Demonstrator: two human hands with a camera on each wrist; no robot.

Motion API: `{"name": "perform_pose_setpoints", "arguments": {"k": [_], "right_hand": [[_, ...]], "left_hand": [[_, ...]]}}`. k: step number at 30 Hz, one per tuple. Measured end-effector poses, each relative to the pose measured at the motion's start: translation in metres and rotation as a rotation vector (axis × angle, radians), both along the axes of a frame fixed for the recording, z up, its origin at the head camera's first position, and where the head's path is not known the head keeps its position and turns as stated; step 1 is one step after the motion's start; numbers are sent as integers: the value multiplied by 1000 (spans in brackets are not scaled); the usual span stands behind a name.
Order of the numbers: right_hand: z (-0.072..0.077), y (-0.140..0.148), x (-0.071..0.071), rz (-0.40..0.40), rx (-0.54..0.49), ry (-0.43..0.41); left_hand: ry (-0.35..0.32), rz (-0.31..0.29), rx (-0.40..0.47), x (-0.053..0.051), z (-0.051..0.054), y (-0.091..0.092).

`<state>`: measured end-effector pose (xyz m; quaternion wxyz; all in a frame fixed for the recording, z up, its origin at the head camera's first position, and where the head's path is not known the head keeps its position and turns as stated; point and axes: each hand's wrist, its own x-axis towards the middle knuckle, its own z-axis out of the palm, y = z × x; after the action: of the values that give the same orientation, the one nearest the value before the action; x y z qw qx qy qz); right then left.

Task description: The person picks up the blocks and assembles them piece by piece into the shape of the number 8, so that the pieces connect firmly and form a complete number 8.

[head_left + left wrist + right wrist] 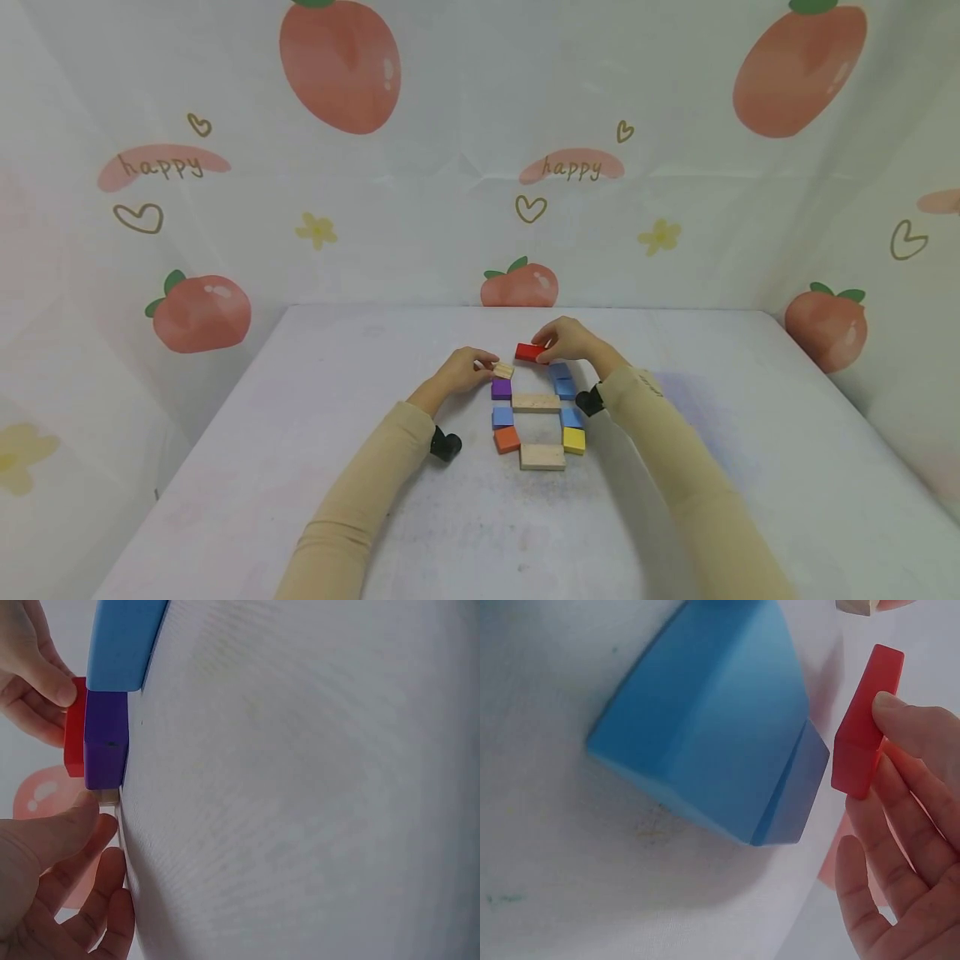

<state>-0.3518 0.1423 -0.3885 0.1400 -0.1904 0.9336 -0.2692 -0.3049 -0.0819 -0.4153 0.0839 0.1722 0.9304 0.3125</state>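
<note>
In the head view, my right hand [567,340] pinches a red block [527,352] at the far end of a block layout. The right wrist view shows thumb and fingertips on that red block [866,720], which is held beside a blue block [735,697]. My left hand [467,370] holds a small plain wooden block [503,370] between thumb and fingers, just beyond a purple block [502,390]. Seen from the left wrist, the purple block [106,742] hides most of the wooden block [109,796].
Blue blocks [502,417], an orange block [506,439] and a yellow block [573,441] form two columns on the white table [300,467]. Plain wooden planks [536,403] lie across between them. A fruit-print cloth [435,208] hangs behind the table.
</note>
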Motion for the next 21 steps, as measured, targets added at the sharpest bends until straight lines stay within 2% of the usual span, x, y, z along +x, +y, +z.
{"name": "perform_pose_setpoints", "arguments": {"k": [8, 21], "right_hand": [[1, -5, -1, 5, 25, 3], [1, -10, -2, -26, 46, -52]], "left_hand": [[5, -7, 11, 0, 0, 0], [-29, 13, 7, -2, -1, 1]]}}
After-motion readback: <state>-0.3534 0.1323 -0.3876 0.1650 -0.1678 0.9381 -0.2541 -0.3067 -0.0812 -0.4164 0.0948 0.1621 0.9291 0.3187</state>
